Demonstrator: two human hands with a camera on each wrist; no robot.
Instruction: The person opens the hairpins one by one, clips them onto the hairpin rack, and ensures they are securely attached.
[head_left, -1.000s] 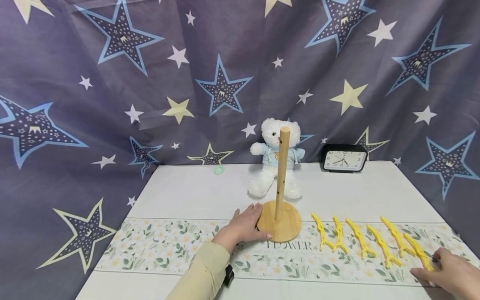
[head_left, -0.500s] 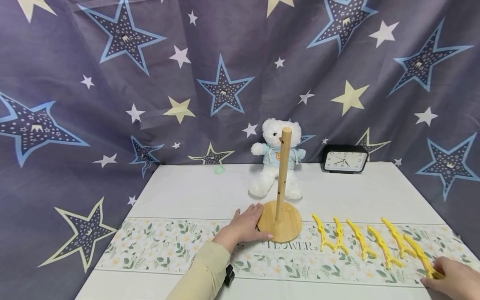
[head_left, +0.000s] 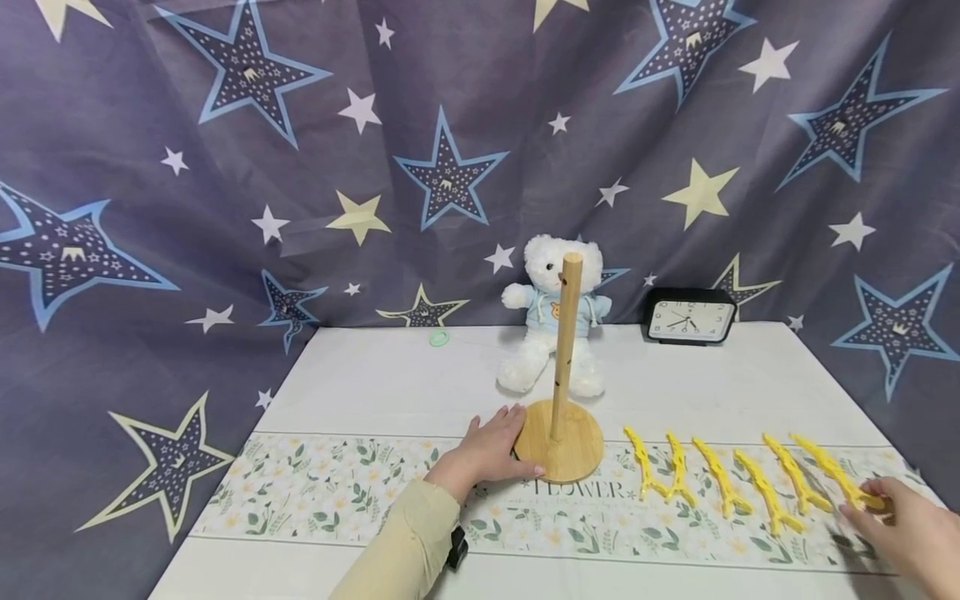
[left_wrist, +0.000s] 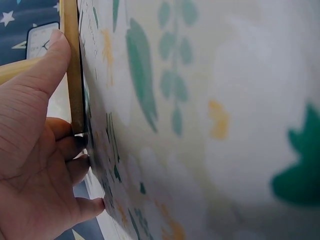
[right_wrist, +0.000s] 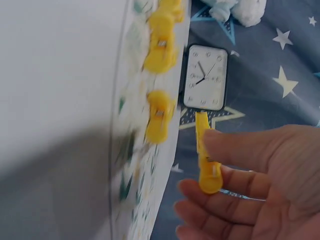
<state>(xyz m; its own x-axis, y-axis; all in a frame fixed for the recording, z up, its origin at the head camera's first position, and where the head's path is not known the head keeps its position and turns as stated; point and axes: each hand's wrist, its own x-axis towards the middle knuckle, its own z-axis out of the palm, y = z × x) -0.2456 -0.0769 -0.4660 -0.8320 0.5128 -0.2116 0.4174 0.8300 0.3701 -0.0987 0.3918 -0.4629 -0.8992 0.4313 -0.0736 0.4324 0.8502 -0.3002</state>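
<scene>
A wooden stand [head_left: 564,367], with an upright post holed along its side, rises from a round base. My left hand [head_left: 487,450] holds that base [left_wrist: 75,70] by its left edge, thumb at the front and fingers farther back. At the right, my right hand [head_left: 900,521] pinches the forked end of a yellow branch-shaped piece [head_left: 828,467] between thumb and fingers. In the right wrist view this yellow piece [right_wrist: 209,172] is raised off the table. Several similar yellow pieces [head_left: 716,475] lie in a row between the stand and my right hand.
A white teddy bear [head_left: 547,317] in a blue hoodie sits behind the post. The black clock [head_left: 688,317] stands at the back right, and a small green ring [head_left: 438,338] lies at the back left. A floral runner [head_left: 315,492] crosses the white table. A star-patterned curtain [head_left: 480,83] hangs behind.
My right hand has taken hold of the rightmost yellow piece and lifted it, moving it away from the table's front edge. My left hand stays on the stand's base.
</scene>
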